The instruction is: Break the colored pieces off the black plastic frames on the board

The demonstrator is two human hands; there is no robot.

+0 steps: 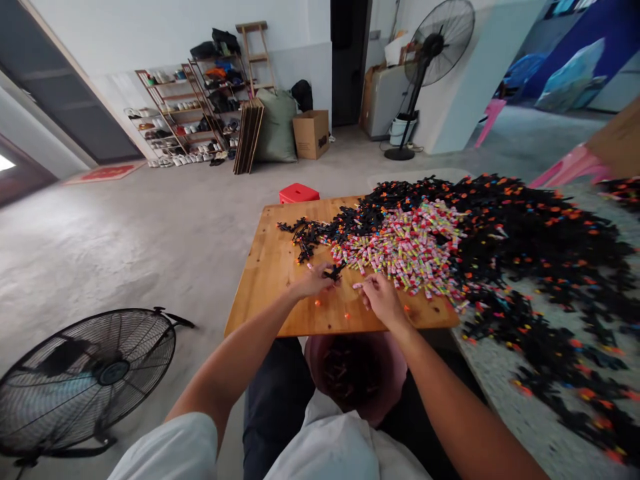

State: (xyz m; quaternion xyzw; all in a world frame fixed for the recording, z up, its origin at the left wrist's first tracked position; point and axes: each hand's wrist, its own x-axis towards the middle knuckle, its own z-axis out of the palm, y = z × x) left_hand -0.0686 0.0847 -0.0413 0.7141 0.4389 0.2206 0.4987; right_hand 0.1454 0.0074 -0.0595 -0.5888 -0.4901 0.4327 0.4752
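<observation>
- Wooden board (270,267) carries black pieces (525,227) and colourful tubes (400,247) beyond both hands
- left hand (313,281) pinches a black piece (333,271)
- right hand (381,298) pinches a tube (358,285)

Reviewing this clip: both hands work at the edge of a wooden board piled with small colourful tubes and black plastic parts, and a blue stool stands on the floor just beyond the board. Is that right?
Not quite: the head view shows the stool is red, not blue. The rest holds: left hand and right hand work on the wooden board, beside the colourful tubes and black plastic parts.
</observation>
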